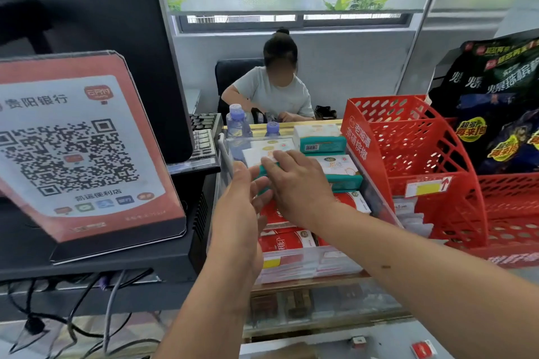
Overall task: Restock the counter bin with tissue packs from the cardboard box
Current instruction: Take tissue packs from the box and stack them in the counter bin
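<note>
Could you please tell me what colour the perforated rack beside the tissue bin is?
Red, with a white label; the rack shows clearly in the head view.

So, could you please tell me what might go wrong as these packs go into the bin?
1. The clear plastic counter bin already looks nearly full; the teal-and-white tissue pack held between the left hand and right hand may sit proud and slide off.
2. Two blue-capped water bottles stand just behind the bin; pushing packs back could tip them.
3. The red perforated plastic rack crowds the right side, so a pack could catch on it.
</note>
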The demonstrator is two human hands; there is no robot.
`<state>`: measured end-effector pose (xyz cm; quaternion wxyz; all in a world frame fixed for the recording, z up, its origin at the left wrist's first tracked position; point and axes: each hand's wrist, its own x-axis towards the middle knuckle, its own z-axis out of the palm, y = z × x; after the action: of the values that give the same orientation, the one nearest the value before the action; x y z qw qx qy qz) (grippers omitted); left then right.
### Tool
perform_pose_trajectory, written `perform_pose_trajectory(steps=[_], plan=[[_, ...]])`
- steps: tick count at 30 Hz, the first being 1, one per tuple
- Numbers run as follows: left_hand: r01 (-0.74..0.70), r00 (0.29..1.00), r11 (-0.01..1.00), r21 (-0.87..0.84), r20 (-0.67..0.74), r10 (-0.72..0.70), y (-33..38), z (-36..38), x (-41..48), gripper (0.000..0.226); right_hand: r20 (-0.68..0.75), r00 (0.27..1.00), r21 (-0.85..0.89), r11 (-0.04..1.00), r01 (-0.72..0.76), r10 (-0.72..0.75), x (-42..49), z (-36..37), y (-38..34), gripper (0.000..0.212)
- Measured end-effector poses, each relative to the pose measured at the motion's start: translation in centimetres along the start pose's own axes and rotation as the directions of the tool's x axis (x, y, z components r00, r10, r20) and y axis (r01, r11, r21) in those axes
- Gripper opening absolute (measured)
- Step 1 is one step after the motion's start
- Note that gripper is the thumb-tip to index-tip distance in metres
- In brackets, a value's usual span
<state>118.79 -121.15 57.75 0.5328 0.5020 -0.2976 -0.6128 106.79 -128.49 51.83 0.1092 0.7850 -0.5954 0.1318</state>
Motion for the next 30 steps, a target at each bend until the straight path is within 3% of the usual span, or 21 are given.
perform_pose_trajectory(steps=[6,21,30], plan=[[-0.020,0.999,0.999,0.025,-0.027,0.021,-0.3,-0.4,0.4,0.047,0.180,0.983,-0.021,0.999,-0.041,0.044,3.3,0.0,0.1,0.063],[0.029,0.999,0.999,0.016,-0.027,-0.028,-0.4,-0.9,1.7,0.048,0.186,0.965,-0.095,0.981,-0.167,0.182,6.8,1.4,1.4,0.068],[0.047,0.999,0.999,0.000,-0.015,-0.047,-0.1,-1.5,0.8,0.053,0.151,0.969,-0.052,0.981,-0.188,0.194,1.7,0.0,0.8,0.061]])
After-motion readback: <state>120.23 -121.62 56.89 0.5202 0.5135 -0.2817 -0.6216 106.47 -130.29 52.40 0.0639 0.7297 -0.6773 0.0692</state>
